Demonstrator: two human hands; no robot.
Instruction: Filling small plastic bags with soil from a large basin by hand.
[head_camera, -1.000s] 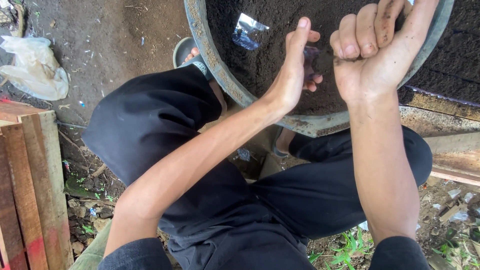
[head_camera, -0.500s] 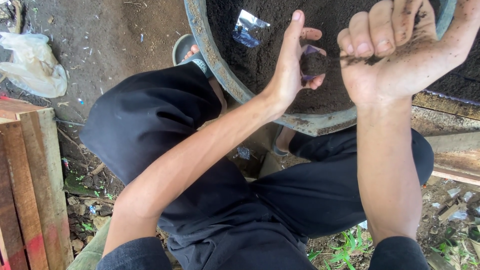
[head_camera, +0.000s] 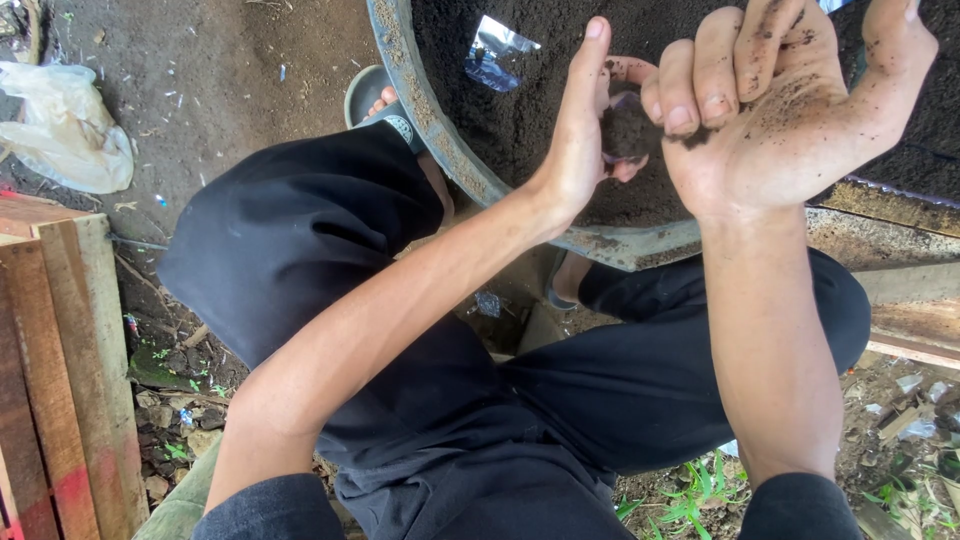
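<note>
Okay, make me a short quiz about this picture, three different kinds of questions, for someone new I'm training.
1. True or false: the left hand holds a clump of dark soil.
2. What lies on the soil inside the grey basin? A) clear plastic bag B) trowel C) glove
3. Fill in: the right hand is open, palm up, and smeared with ____.

Key: 1 true. 2 A, the clear plastic bag. 3 soil.
</note>
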